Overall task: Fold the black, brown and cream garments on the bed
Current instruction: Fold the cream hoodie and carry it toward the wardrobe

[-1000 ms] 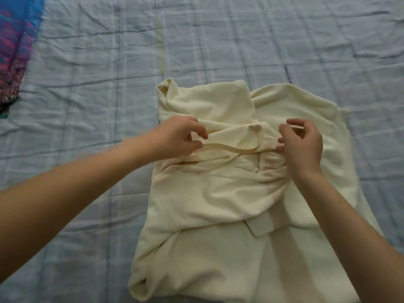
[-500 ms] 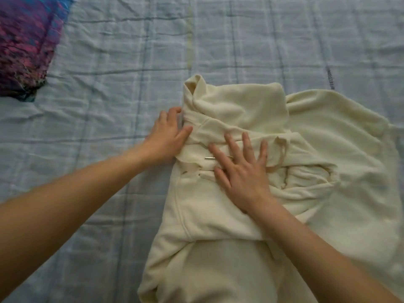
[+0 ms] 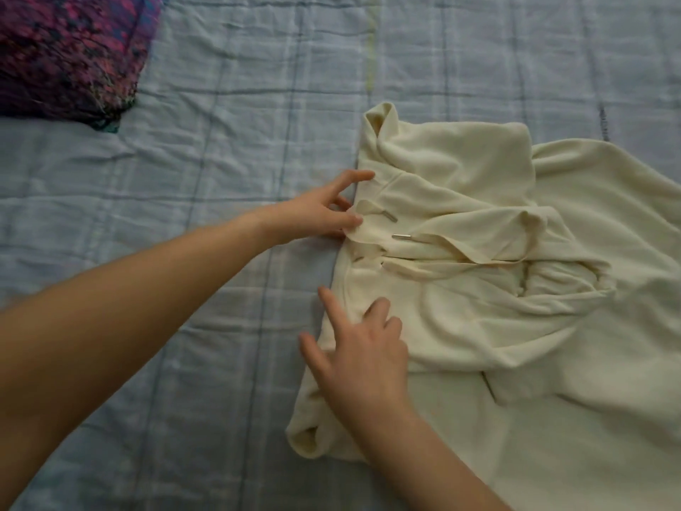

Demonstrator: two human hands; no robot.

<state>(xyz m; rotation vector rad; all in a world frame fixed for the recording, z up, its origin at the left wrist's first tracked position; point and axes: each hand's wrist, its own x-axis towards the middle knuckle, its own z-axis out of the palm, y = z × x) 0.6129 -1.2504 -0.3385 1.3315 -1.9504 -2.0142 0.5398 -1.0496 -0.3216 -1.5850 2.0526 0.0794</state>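
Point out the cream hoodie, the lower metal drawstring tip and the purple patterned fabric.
cream hoodie [image 3: 460,171], head view, upper folded panel.
lower metal drawstring tip [image 3: 401,236], head view, mid-length of the metal.
purple patterned fabric [image 3: 66,49], head view, its upper surface.

surface: your bed [image 3: 221,326], wrinkled, pale blue with faint checked lines | 10 o'clock: a purple-and-pink patterned textile [image 3: 66,49] lies on it (cut off by the frame edge) | 3 to 5 o'clock: the cream garment [image 3: 479,326] lies rumpled on it, well apart from that textile
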